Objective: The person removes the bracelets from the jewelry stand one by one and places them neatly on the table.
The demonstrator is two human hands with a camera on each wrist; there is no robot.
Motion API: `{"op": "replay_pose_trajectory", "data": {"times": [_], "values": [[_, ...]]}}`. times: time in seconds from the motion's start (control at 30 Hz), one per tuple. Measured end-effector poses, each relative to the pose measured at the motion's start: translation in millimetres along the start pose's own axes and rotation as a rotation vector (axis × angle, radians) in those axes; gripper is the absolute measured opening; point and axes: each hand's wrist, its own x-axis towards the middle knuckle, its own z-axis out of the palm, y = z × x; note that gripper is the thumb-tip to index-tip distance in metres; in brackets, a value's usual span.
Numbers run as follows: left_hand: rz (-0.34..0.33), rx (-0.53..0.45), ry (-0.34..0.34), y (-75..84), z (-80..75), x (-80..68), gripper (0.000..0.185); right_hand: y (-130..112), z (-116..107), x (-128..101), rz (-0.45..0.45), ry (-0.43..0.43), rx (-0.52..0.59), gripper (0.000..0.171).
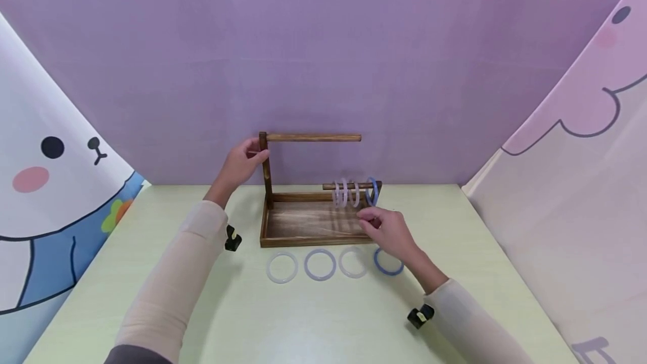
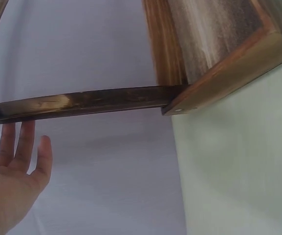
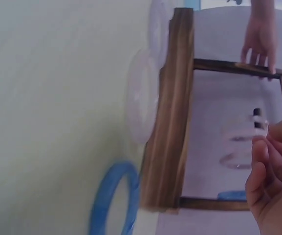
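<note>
Right now the left hand (image 1: pixel 241 163) holds the tall post (image 1: pixel 265 170) of the wooden stand (image 1: pixel 313 223), near its top, with the thumb and fingers wrapped loosely round the wood. That hand keeps the stand from tipping, so it should hold firm and not wiggle

The right hand (image 1: pixel 391 233) is over the front right corner of the stand's tray, just under the low bar (image 1: pixel 351 186). Its fingers (image 3: pixel 263 161) are curled close together, but I cannot tell if they pinch anything. Three pale rings (image 1: pixel 346 192) and one blue ring (image 1: pixel 372 191) hang on the low bar, close side by side. The top bar (image 1: pixel 313 137) has nothing on it

Four more rings lie flat on the table (image 1: pixel 303 319) in a row in front of the stand: three pale ones (image 1: pixel 319 264) and a blue one (image 1: pixel 388 263), which sits partly under the right hand

I think the best way to work here is slow and gentle. Take one ring at a time, hold it by its edge with the fingertips, and keep it straight so it slides along the bar without bumping the others
</note>
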Motion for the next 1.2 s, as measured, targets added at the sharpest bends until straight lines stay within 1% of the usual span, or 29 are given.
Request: {"op": "replay_pose_trajectory", "data": {"times": [0.2,0.33,0.43,0.7,0.8,0.97,1.1,1.2], "values": [[-0.001,-0.004,-0.019,-13.8,6.9,-1.9,0.053,-15,10,16,0.042,0.085,0.032,0.017],[0.010,-0.015,-0.027,-20.7,11.0,-3.6,0.052,-23,18,26,0.059,0.138,0.023,0.018],[0.007,-0.025,-0.028,-22.8,13.4,-4.8,0.051,-28,23,32,0.064,0.167,0.011,0.019],[-0.028,0.001,-0.022,-28.2,18.6,-5.8,0.047,-37,30,41,0.099,0.179,-0.026,0.020],[-0.020,0.000,-0.016,-30.2,20.1,-5.7,0.046,-38,32,42,0.123,0.181,-0.043,0.020],[-0.007,-0.010,-0.012,-32.9,22.2,-6.1,0.044,-39,36,43,0.188,0.163,-0.048,0.020],[-0.014,0.001,-0.011,-32.0,22.9,-7.0,0.043,-42,40,44,0.209,0.174,-0.059,0.020],[0.004,0.012,-0.011,-32.2,23.2,-7.3,0.043,-44,42,45,0.228,0.187,-0.082,0.020]]}}
